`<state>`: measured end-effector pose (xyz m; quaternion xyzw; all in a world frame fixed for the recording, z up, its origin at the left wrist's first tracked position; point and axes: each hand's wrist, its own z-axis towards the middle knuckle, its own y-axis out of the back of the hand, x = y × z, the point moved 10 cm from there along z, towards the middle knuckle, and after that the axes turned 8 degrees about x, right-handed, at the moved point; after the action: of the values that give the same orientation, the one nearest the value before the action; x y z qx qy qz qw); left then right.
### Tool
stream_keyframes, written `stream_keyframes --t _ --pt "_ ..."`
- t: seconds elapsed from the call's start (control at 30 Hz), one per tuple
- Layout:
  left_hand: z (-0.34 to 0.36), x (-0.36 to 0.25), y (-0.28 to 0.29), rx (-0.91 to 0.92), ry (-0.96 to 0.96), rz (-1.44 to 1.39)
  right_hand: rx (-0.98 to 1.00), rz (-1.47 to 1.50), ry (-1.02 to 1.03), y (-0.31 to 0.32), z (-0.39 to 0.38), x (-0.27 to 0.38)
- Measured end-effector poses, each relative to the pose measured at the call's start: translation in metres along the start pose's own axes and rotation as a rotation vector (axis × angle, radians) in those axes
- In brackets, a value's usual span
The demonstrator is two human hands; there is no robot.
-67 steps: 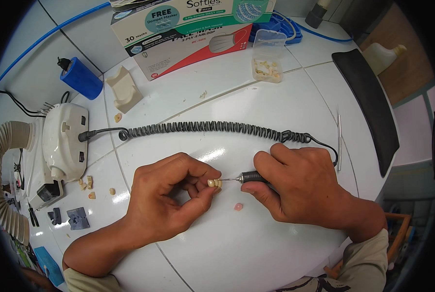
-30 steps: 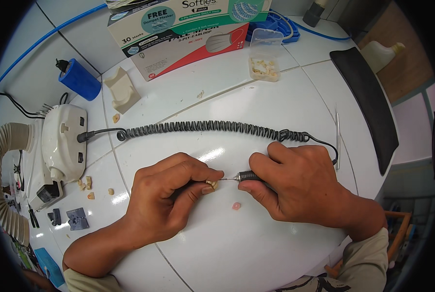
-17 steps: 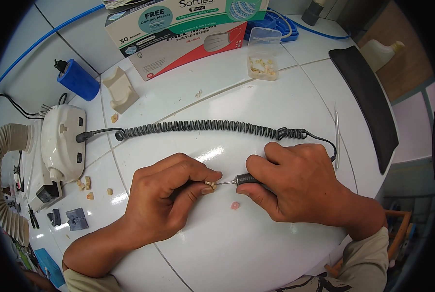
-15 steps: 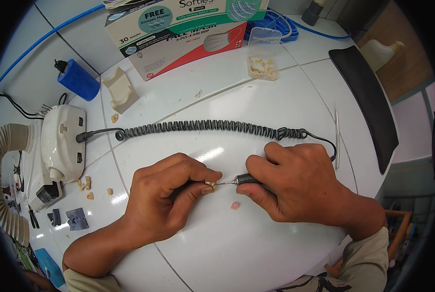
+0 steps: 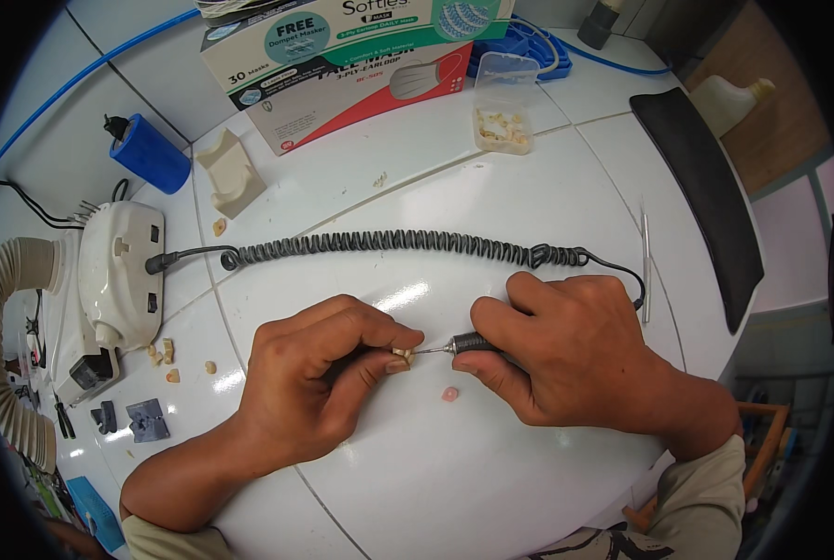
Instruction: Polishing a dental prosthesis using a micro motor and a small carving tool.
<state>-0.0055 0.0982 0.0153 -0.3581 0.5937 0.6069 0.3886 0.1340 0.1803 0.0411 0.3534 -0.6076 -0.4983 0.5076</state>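
Between thumb and fingertips, my left hand [image 5: 309, 378] pinches a small cream-coloured dental piece [image 5: 404, 355], like artificial teeth; much of it is hidden by the fingers. My right hand [image 5: 575, 359] is wrapped round a black rotary handpiece [image 5: 474, 343]. From its metal nose a thin bur [image 5: 432, 351] points left, and its tip meets the dental piece or lies right beside it; I cannot tell which. A small pink piece [image 5: 449, 395] lies on the white tiled worktop [image 5: 454, 476] just below the handpiece.
A coiled black cord [image 5: 389, 244] stretches beyond my hands from a white control unit [image 5: 123, 271]. Several tooth-coloured bits [image 5: 168, 351] lie at left, near grey blocks [image 5: 147, 421]. Mask boxes [image 5: 361, 84] and an opened clear case [image 5: 504, 126] stand behind; a slim metal tool [image 5: 647, 266] lies right.
Hardly anything differs. My left fingertips have shifted very slightly with the dental piece; the right hand keeps its hold on the handpiece.
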Motion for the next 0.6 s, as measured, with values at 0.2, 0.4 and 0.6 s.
stream_keyframes --t 0.2,0.4,0.6 --pt "-0.0015 0.0038 -0.0003 0.001 0.034 -0.036 -0.001 -0.004 -0.023 0.0005 0.0006 -0.0016" --pt "-0.0010 0.0026 -0.0001 0.002 0.020 -0.021 0.016 -0.002 -0.014 -0.0011 0.0004 -0.0022" --pt "-0.0032 0.0070 0.0007 -0.026 0.000 -0.020 0.004 0.002 0.011 -0.0007 0.0006 0.0001"
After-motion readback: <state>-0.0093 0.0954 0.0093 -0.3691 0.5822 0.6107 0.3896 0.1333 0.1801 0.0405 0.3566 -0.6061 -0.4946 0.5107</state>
